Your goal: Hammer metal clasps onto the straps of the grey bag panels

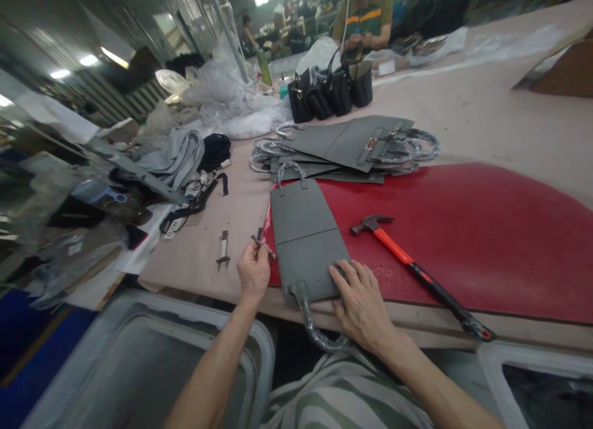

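Observation:
A flat grey leather bag panel [306, 241] lies on the edge of a red work mat [467, 231], with a curved handle at each end. My right hand [361, 302] rests on its near part, fingers spread and pressing down. The near handle [315, 331] hangs over the table edge. My left hand [253, 271] pinches a small dark metal piece [262, 247] beside the panel's left side. A claw hammer [393, 247] with an orange and black grip lies on the mat to the right of my right hand, untouched.
Behind the panel lies a stack of similar grey panels with handles [343, 148]. Several finished black bags [328, 89] stand beyond it. A metal fitting [223, 247] lies on the beige table [194, 262]. Plastic sheeting and cloth [222, 99] are heaped at left. A co-worker [364, 21] stands far back.

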`<state>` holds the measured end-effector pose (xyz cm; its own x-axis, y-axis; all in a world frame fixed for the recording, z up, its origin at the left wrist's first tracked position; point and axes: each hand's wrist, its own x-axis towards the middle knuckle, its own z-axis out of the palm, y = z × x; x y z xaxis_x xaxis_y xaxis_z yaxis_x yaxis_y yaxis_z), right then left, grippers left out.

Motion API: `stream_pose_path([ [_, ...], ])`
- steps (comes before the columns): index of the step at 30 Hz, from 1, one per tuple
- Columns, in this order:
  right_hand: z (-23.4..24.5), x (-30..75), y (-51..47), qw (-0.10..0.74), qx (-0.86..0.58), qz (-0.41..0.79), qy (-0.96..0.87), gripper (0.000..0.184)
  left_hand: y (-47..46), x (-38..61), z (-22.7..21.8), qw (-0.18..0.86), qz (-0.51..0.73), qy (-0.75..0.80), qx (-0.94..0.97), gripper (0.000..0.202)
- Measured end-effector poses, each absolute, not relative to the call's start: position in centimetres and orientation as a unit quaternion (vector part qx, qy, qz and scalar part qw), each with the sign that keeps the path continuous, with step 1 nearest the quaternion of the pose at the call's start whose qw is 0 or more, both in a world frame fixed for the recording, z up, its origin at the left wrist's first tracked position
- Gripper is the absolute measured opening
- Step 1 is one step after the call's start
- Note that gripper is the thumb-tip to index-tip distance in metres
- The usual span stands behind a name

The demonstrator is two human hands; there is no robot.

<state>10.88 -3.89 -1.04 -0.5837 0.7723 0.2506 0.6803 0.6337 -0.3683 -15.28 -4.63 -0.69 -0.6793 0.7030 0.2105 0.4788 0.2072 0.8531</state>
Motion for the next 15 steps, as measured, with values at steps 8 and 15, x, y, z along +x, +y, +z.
stream_pose_path([
  [8, -1.9, 10.5, -3.3, 0.282, -0.414, 0.167, -0.849, 0.068, -4.6, -20.1, -0.3, 0.025, 0.167, 0.885, 0.433, 0.018],
  [15, -1.3, 15.5, -2.8, 0.299, -0.417, 0.227, -0.828, 0.051, -7.8, -14.6, 1.1, 0.015, 0.356, 0.840, 0.409, 0.021],
])
